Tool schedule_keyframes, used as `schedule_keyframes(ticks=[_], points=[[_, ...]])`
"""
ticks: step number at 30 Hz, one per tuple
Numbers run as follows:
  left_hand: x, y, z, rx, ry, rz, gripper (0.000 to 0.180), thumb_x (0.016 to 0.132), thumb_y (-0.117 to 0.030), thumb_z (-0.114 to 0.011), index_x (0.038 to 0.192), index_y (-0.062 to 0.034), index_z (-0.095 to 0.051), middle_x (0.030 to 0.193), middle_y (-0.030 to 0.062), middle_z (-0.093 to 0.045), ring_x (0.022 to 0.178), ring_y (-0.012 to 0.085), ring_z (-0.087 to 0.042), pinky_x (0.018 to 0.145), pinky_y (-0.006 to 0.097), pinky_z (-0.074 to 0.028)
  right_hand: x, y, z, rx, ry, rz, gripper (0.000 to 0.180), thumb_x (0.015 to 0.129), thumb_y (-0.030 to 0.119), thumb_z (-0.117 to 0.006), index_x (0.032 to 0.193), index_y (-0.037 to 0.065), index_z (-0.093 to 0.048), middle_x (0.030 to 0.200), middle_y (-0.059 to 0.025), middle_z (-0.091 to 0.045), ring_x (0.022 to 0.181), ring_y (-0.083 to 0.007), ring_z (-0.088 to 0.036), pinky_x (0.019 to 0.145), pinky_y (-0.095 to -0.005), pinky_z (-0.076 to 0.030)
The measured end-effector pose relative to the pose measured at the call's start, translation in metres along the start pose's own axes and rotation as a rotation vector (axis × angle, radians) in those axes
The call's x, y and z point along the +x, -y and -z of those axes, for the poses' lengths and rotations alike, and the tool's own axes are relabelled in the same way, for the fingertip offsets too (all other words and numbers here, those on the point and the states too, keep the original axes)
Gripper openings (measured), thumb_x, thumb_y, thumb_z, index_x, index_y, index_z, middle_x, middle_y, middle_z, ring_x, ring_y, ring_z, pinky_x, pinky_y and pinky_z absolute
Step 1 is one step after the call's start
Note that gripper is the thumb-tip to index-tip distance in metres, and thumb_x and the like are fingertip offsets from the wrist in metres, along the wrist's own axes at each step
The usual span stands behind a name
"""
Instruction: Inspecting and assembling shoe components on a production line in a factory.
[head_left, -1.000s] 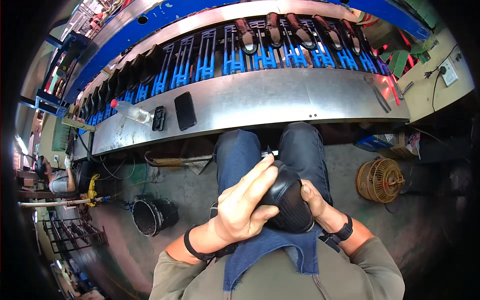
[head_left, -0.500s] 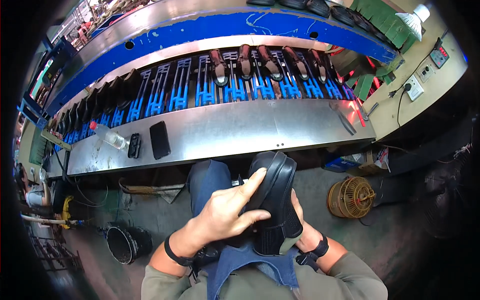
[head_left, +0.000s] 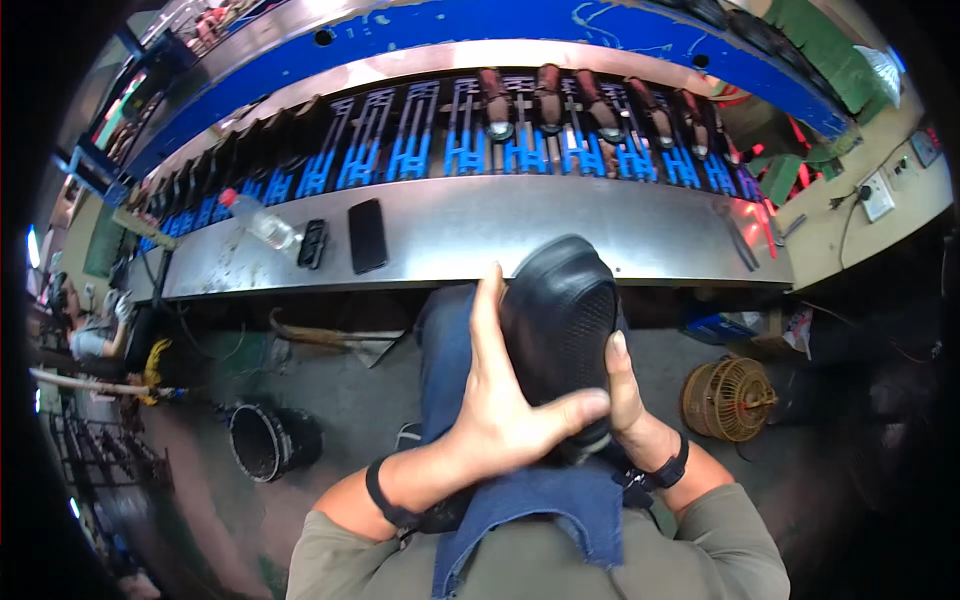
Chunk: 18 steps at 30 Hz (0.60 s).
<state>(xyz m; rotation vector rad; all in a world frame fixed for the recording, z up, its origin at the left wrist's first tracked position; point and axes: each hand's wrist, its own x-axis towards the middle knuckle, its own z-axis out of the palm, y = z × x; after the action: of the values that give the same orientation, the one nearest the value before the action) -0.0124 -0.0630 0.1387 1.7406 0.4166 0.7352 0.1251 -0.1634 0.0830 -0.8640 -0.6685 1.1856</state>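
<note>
A black shoe (head_left: 562, 325) with a perforated patch stands out in front of me, above my lap and close to the front edge of the metal bench. My left hand (head_left: 505, 405) grips its left side, the fingers stretched up along it and the thumb across its lower end. On the opposite side my right hand (head_left: 632, 400) clasps the shoe, with one fingertip showing at its edge. The far fingers of both hands are hidden by the shoe. Under it lie my blue apron (head_left: 530, 505) and trouser leg (head_left: 447, 350).
On the metal bench (head_left: 560, 205) lie a phone (head_left: 367, 236), a small black case (head_left: 312, 244) and a plastic bottle (head_left: 262, 222). Blue racks beyond carry several shoes (head_left: 497, 105). A bucket (head_left: 270, 442) and a round wire-guarded fan (head_left: 728, 399) stand on the floor.
The shoe has risen toward the bench and turned, showing more of its perforated side. My left hand has spread along its left side. The whole view has shifted slightly.
</note>
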Motion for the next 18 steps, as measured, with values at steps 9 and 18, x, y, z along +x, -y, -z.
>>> schedule_keyframes(ticks=[9,18], points=[[-0.008,0.047,0.069,-0.894,-0.053,0.247,0.061,0.085,-0.029,-0.072,0.130,0.0064,-0.052,0.115,0.0187,-0.068,0.104,0.0269,-0.069,0.093,0.038,-0.057,-0.010,0.017,0.007,-0.934,0.274,0.161,0.055,0.090,0.017,-0.075,0.133,-0.003,-0.049,0.079,-0.0070,-0.067,0.066,-0.0142,-0.063,0.066,-0.0275,-0.053],[0.000,0.030,0.035,-0.359,-0.082,0.037,0.103,0.079,-0.043,-0.084,0.156,-0.0057,-0.025,0.147,0.0177,-0.043,0.138,0.0296,-0.042,0.115,0.046,-0.037,0.036,0.061,-0.023,-1.170,0.258,0.489,0.085,0.080,0.042,-0.082,0.139,-0.003,-0.042,0.070,-0.0148,-0.060,0.056,-0.0312,-0.061,0.055,-0.0368,-0.048]])
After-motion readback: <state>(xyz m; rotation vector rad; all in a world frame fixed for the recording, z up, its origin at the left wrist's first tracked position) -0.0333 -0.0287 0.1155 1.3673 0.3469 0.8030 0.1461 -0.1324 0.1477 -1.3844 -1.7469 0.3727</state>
